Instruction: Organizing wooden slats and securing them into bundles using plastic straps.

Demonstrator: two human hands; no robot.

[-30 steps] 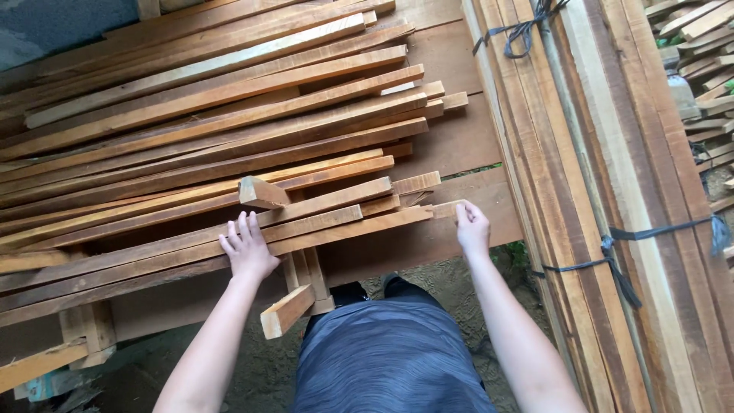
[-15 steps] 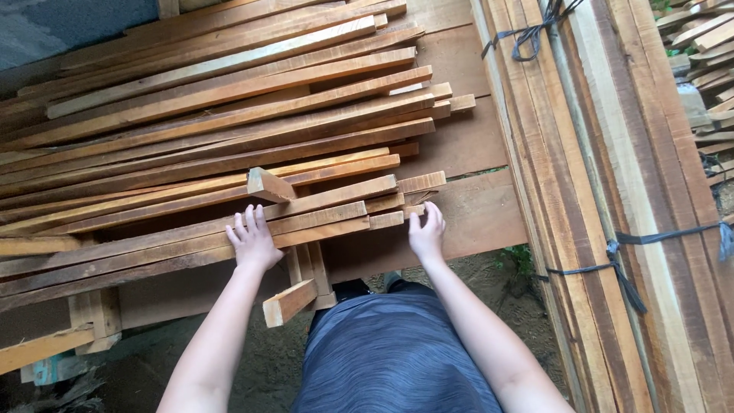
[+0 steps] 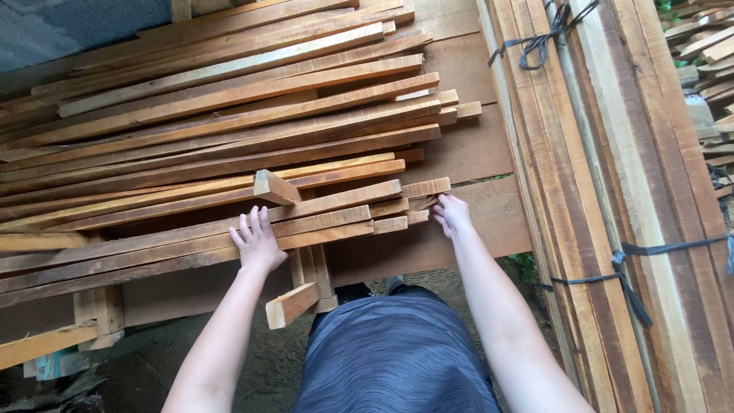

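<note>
A pile of long reddish-brown wooden slats (image 3: 229, 130) lies across a low wooden bench (image 3: 474, 222) in front of me. My left hand (image 3: 258, 241) rests flat, fingers spread, on the nearest slats (image 3: 153, 248) of the pile. My right hand (image 3: 453, 213) touches the right ends of the front slats (image 3: 417, 205), fingertips against the end grain, gripping nothing. A short offcut block (image 3: 271, 187) sits on top of the pile just above my left hand.
Tall bundles of planks (image 3: 612, 191) tied with dark straps (image 3: 612, 275) run along the right. A short block (image 3: 290, 304) juts out under the bench by my knees. More cut timber (image 3: 703, 53) lies at far right. Bare earth lies below.
My right hand pushed a protruding front slat leftward until its end sits nearly flush with the others, then shifted up to the neighbouring ends. My left hand stayed flat on the pile.
</note>
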